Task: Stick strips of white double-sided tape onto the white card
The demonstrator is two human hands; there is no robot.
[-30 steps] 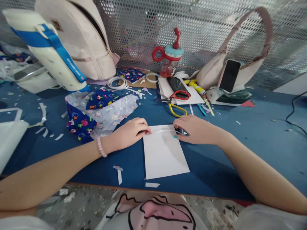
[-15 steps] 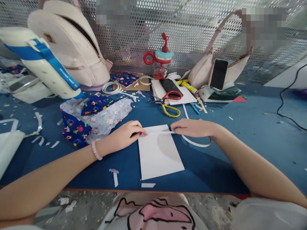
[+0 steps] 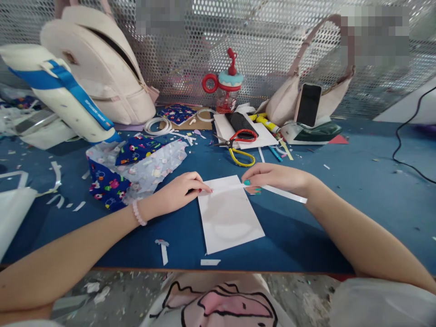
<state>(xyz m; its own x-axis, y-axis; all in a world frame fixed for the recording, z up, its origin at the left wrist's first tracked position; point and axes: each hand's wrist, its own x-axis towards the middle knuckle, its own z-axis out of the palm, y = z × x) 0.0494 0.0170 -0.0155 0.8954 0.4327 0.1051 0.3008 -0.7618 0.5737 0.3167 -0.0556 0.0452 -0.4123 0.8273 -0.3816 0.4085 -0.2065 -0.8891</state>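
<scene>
White card (image 3: 231, 218) lies flat near the table edge (image 3: 170, 270); the right hand (image 3: 272, 178) pinches a white strip (image 3: 288, 194) across its top, fingertips partly hidden. The left hand (image 3: 180, 193) presses its upper-left corner, thumb's hold unclear.

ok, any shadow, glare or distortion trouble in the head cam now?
Head view: soft shadows on the white rectangular board and blue tabletop; mottled glare off the perforated silver metal panel; wide-angle stretch towards the side edges; pixelated patches up top.
</scene>
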